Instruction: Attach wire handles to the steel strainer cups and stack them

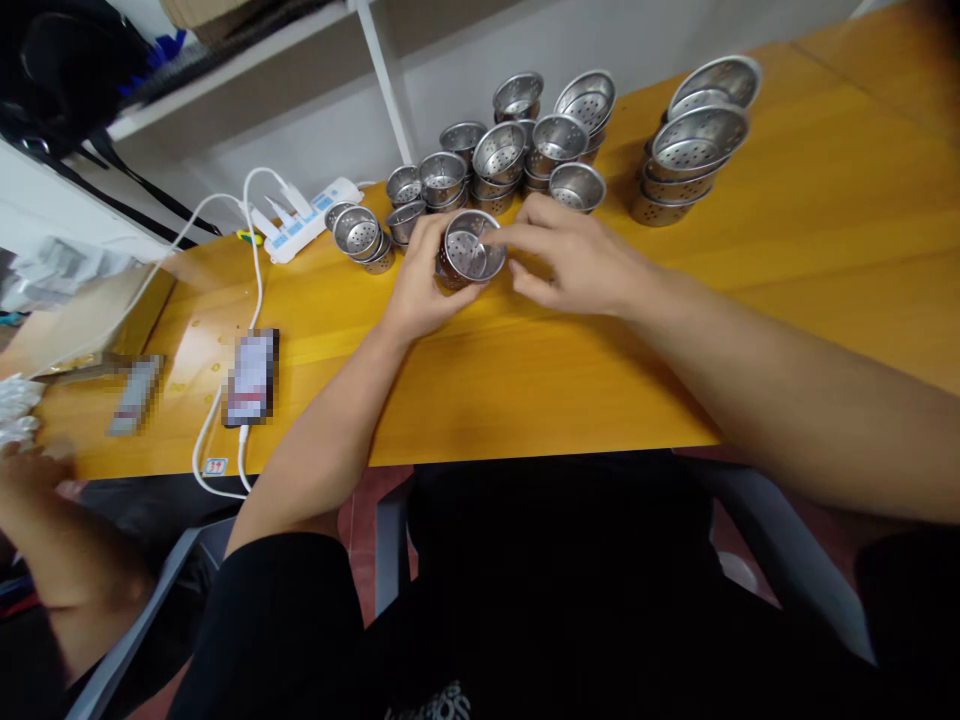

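Note:
A small perforated steel cup [470,252] stands on the yellow wooden table [570,360], on top of others nested under it. My left hand [424,280] is wrapped round its left side. My right hand [574,255] reaches in from the right, its fingertips pinched at the cup's rim. Behind them lies a cluster of several like steel cups [499,150], some stacked.
A stack of larger perforated steel bowls [694,140] stands at the back right. A white power strip [307,215] with white cables lies at the back left, a phone [251,378] near the front edge. Another person's arm [45,520] shows at the far left.

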`<state>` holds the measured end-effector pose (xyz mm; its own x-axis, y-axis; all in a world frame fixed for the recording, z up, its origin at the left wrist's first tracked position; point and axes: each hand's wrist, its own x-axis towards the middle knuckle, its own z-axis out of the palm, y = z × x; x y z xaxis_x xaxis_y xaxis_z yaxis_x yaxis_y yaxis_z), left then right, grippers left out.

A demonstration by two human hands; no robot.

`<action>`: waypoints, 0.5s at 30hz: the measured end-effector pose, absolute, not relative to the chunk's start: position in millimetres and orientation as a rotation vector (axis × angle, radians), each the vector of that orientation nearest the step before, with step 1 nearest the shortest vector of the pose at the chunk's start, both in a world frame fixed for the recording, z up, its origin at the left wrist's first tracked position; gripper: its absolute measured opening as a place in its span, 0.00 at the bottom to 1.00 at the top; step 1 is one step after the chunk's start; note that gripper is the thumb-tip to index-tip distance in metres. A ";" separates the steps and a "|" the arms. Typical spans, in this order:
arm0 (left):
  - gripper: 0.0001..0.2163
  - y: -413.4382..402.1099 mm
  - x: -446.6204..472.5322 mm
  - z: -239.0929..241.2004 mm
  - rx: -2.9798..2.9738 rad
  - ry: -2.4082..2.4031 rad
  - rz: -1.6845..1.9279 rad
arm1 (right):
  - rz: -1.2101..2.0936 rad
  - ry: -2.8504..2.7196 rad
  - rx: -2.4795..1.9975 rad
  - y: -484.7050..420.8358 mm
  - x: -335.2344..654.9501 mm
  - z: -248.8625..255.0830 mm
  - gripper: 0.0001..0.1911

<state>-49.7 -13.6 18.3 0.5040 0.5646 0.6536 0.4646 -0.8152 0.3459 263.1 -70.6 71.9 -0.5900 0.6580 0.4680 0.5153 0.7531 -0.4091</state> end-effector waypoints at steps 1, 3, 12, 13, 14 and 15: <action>0.50 -13.9 -49.1 18.6 2.623 0.893 1.206 | 0.304 -2.344 -0.870 -70.7 260.8 69.7 0.29; 0.50 -14.4 -48.6 18.4 2.636 0.882 1.189 | 0.299 -2.368 -0.817 -70.3 256.3 65.2 0.29; 0.49 -4.2 -53.3 11.3 2.679 0.784 1.135 | 0.340 -2.282 -0.682 -64.9 255.3 57.6 0.17; 0.50 -4.2 -53.3 11.5 2.673 0.787 1.127 | 0.345 -2.264 -0.684 -65.6 256.2 59.5 0.18; 0.51 -5.1 -53.0 12.3 2.666 0.796 1.119 | 0.352 -2.252 -0.690 -66.9 256.8 62.2 0.19; 0.51 -6.8 -52.4 13.9 2.659 0.814 1.107 | 0.366 -2.246 -0.706 -68.9 257.0 65.6 0.21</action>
